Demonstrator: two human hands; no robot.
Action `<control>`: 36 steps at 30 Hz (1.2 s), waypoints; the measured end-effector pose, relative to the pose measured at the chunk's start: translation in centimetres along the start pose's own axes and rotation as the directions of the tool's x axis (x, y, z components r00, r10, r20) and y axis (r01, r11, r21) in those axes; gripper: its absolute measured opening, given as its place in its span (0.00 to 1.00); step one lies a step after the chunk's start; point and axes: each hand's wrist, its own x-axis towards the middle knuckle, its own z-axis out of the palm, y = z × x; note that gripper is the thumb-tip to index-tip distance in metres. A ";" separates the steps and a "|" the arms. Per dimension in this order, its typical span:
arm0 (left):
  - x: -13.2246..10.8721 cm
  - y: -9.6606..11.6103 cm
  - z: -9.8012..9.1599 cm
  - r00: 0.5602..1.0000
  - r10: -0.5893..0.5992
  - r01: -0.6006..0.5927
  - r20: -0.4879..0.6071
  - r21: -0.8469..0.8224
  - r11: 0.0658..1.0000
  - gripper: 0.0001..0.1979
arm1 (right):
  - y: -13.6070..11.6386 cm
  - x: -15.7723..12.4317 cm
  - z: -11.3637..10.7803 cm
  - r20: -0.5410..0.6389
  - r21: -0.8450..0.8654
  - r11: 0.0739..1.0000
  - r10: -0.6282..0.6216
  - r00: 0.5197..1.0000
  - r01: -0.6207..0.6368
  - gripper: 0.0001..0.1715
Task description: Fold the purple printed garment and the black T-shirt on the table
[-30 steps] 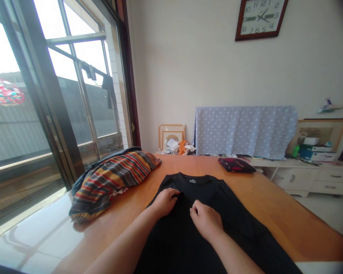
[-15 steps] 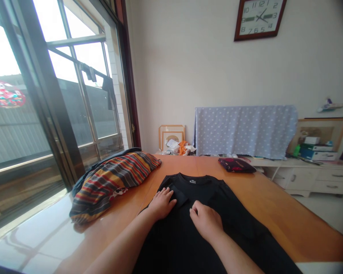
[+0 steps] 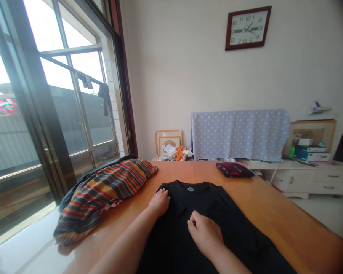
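A black long-sleeved top (image 3: 185, 243) lies spread on the wooden table in front of me, its neckline at the far end with a small pale label inside. My left hand (image 3: 159, 202) rests on the top near its left shoulder, palm down, the fingers slightly bent and lying on the cloth. Over the middle of the chest, my right hand (image 3: 207, 232) is closed, thumb against the curled fingers; whether cloth is pinched in it is hidden. A folded fabric flap shows between the two hands.
A striped garment pile (image 3: 108, 194) lies on the table (image 3: 274, 213) at the left, by the window. A folded dark purple cloth (image 3: 234, 170) sits at the far right. Beyond stand a white cabinet (image 3: 300, 179) and something under a dotted blue cover (image 3: 240, 135).
My left hand has slid a little left toward the top's shoulder edge, its fingers and thumb drawn closer together. My right hand stays closed in nearly the same place. The view has tilted slightly upward.
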 end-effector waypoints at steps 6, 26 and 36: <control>1.1 -1.1 1.0 0.997 -0.074 0.073 0.011 0.060 0.996 0.28 | -0.1 0.1 -0.3 -0.009 0.022 1.000 -0.004 1.000 0.004 0.10; 3.1 -1.9 1.4 0.981 -0.171 0.171 0.087 0.012 0.985 0.40 | -0.1 0.4 -0.3 0.023 0.037 0.999 0.020 1.000 -0.021 0.09; 0.4 -3.8 -3.6 0.982 -0.177 0.166 -0.066 -0.147 0.975 0.32 | -0.1 0.1 -0.5 0.059 0.005 1.000 0.023 0.998 -0.023 0.11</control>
